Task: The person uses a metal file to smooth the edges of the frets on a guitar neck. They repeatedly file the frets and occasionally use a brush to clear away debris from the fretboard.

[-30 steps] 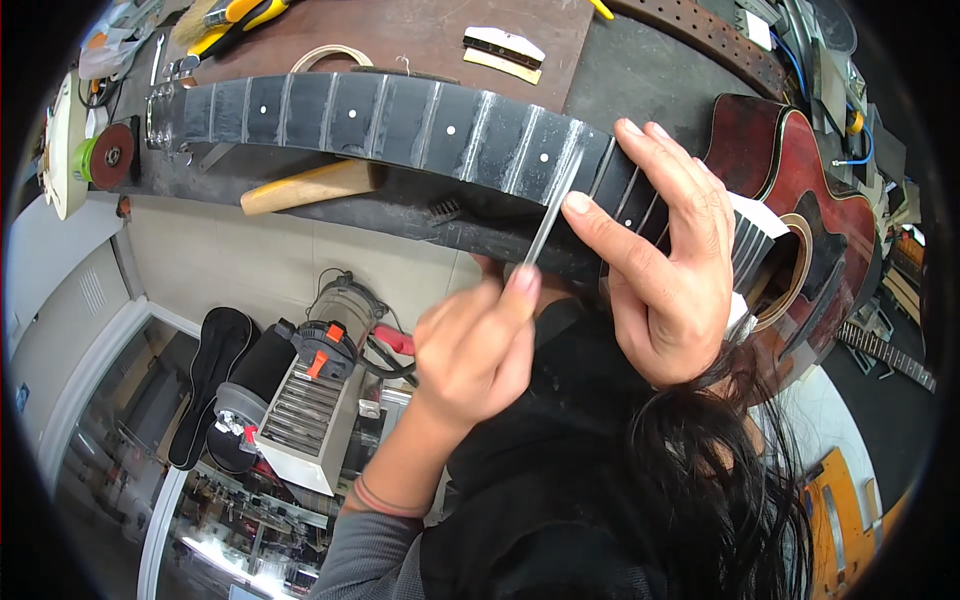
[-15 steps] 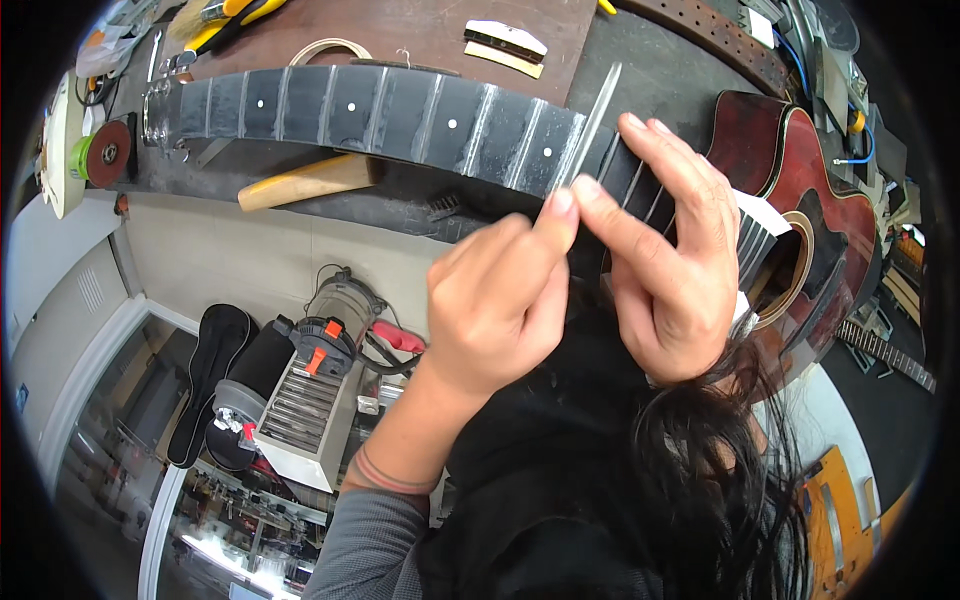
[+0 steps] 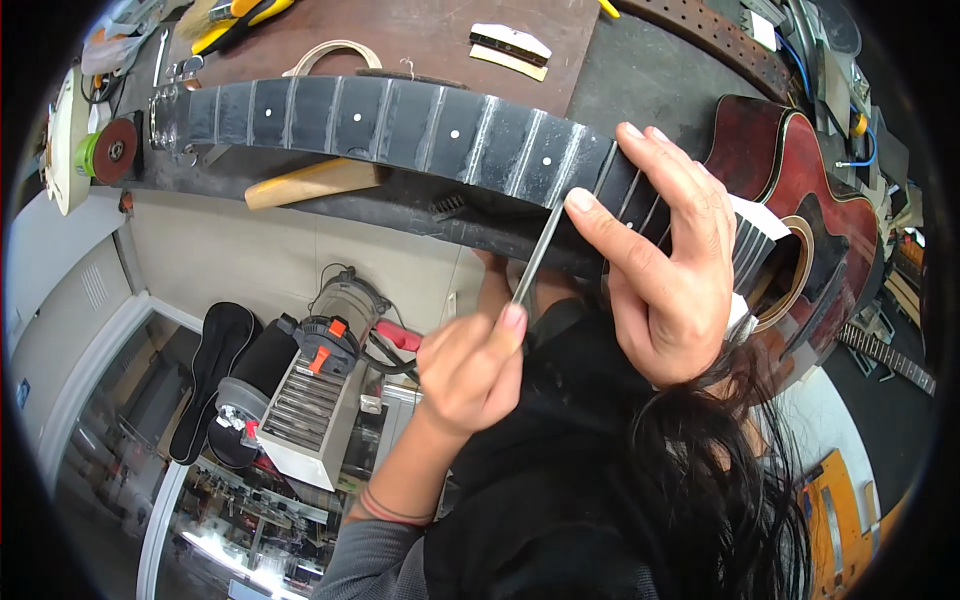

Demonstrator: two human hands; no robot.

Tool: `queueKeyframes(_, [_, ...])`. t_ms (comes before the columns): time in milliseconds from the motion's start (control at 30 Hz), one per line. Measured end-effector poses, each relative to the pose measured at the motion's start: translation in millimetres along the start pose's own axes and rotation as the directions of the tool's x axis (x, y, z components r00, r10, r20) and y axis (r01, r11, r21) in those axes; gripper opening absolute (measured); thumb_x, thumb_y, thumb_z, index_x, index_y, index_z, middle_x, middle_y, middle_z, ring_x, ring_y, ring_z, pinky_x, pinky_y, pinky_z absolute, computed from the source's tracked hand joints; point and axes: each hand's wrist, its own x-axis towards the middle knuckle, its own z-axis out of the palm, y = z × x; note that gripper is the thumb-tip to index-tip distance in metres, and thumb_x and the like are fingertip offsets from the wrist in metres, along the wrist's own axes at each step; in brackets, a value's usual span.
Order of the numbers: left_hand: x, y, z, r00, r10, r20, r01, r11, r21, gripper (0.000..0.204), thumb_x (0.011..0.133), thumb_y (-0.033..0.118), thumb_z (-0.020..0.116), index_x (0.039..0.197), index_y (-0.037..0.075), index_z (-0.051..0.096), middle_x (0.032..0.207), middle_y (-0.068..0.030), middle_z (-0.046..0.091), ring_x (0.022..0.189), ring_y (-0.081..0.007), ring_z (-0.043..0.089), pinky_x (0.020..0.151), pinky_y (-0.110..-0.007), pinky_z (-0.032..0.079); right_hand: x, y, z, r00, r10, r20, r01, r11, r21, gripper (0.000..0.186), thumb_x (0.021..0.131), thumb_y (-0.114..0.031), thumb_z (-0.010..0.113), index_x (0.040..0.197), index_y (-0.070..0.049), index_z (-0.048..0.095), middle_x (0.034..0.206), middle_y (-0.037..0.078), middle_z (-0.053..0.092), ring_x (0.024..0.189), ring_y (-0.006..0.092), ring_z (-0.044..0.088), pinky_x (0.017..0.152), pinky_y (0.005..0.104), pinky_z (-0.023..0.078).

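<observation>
The guitar's dark fretboard (image 3: 398, 128), with white dots and whitish residue along several frets, runs across the upper middle to a red guitar body (image 3: 750, 135). My left hand (image 3: 470, 372), lower middle, is closed on a thin steel file (image 3: 535, 258), whose far end meets the fretboard's near edge. My right hand (image 3: 672, 270) lies on the fretboard at the right, fingers spread, the nearest fingertip against the file's far end; its thumb is partly hidden. White paper (image 3: 755, 215) covers part of the area by the soundhole.
The brown bench board (image 3: 420, 35) holds a small white-and-black piece (image 3: 508, 42) and yellow-handled tools (image 3: 225, 32). A wooden handle (image 3: 305, 185) lies under the neck, a sanding disc (image 3: 115, 150) at left. Below are a vacuum (image 3: 335, 330), black case (image 3: 205, 380) and grey cabinet (image 3: 300, 440).
My left hand and the file went up across the fretboard half a second ago and are now back down, lower than a second ago. My right hand has barely moved.
</observation>
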Motion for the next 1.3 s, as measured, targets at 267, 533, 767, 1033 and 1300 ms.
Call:
queueKeyframes(267, [-7.0, -1.9, -0.1, 1.000, 0.005, -0.002, -0.005, 0.999, -0.044, 0.043, 0.085, -0.024, 0.075, 0.124, -0.006, 0.070, 0.073, -0.0133, 0.065, 0.055, -0.0251, 0.059, 0.053, -0.034, 0.050, -1.4, 2.2, 0.6, 1.000, -0.010, 0.000, 0.010, 1.000, 0.010, 0.066, 0.068, 0.008, 0.073, 0.130, -0.012, 0.084, 0.157, 0.028, 0.064, 0.146, 0.0477, 0.061, 0.121, 0.0564, 0.043])
queueKeyframes(533, [58.6, -11.9, 27.2, 0.995, 0.012, -0.094, -0.018, 0.998, -0.060, 0.048, 0.083, -0.019, 0.076, 0.129, -0.005, 0.075, 0.079, -0.0129, 0.066, 0.061, -0.0277, 0.064, 0.057, -0.039, 0.052, -1.2, -0.3, 3.1, 1.000, -0.007, 0.001, 0.007, 1.000, 0.011, 0.067, 0.067, 0.007, 0.072, 0.130, -0.011, 0.084, 0.157, 0.028, 0.064, 0.147, 0.0479, 0.060, 0.122, 0.0573, 0.042])
queueKeyframes(767, [4.0, 2.2, 3.8, 0.997, -0.076, -0.014, 0.075, 0.997, -0.034, 0.035, 0.090, -0.021, 0.075, 0.122, -0.006, 0.075, 0.089, -0.0196, 0.078, 0.066, -0.0298, 0.074, 0.062, -0.034, 0.057, -2.4, -1.2, 1.5, 1.000, -0.010, -0.003, 0.010, 1.000, 0.004, 0.066, 0.068, 0.007, 0.072, 0.131, -0.011, 0.084, 0.157, 0.028, 0.064, 0.147, 0.0478, 0.060, 0.122, 0.0574, 0.042])
queueKeyframes(1033, [15.8, -5.8, 10.0, 1.000, 0.000, -0.007, 0.000, 1.000, -0.004, 0.047, 0.085, -0.025, 0.072, 0.127, -0.005, 0.073, 0.076, -0.0129, 0.068, 0.057, -0.0261, 0.063, 0.056, -0.034, 0.051, -4.0, -2.4, 5.0, 1.000, 0.004, -0.004, -0.004, 1.000, 0.001, 0.061, 0.071, 0.005, 0.074, 0.129, -0.013, 0.084, 0.156, 0.026, 0.064, 0.145, 0.0462, 0.062, 0.121, 0.0576, 0.042])
queueKeyframes(1300, [-20.6, 1.6, 2.7, 0.996, -0.006, -0.086, -0.004, 0.993, -0.115, 0.045, 0.086, -0.019, 0.076, 0.128, -0.005, 0.068, 0.073, -0.0112, 0.058, 0.054, -0.0270, 0.057, 0.053, -0.038, 0.052, -2.8, -5.0, 5.1, 1.000, -0.003, -0.014, 0.003, 1.000, 0.000, 0.063, 0.070, 0.010, 0.073, 0.128, -0.011, 0.084, 0.155, 0.028, 0.065, 0.145, 0.0476, 0.062, 0.121, 0.0571, 0.042])
